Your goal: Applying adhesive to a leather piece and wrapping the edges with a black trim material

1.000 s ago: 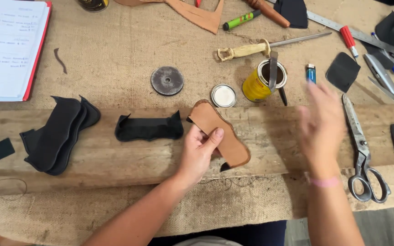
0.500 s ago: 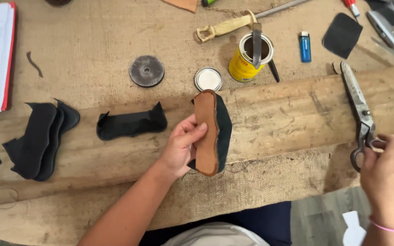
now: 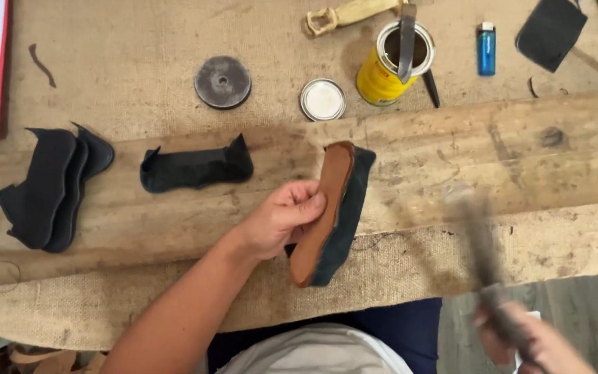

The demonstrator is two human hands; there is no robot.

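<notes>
— So, where does the work stand?

— Judging by the pose, at a hold-and-strike step. The left hand [image 3: 282, 218] has the brown leather piece [image 3: 327, 201] stood on its long edge on the wooden plank [image 3: 486, 152], with a dark backing piece [image 3: 351, 201] laid flat against its far face. The grip is pinching the two together, thumb on the brown side and fingers curled behind.

— And the other hand?

— The right hand [image 3: 520, 343] is low at the table's near edge, its grip wrapped tight around the handle of a long tool [image 3: 482, 249]. The tool is blurred, so I cannot tell whether it is a hammer or a rasp. Its upper end sits just right of the leather, not touching it.

— What does the next move call for?

— I'd say the pinch has to keep both layers aligned, with fingertips well back from wherever the tool meets the edge.

— Anything crowding them?

— No. The yellow tin [image 3: 382, 73] and its round lid [image 3: 322, 99] sit beyond the plank on the burlap-covered table [image 3: 105, 55]. A black cut piece [image 3: 195, 168] and a stack of black pieces [image 3: 50, 187] lie well off to the left.
</notes>
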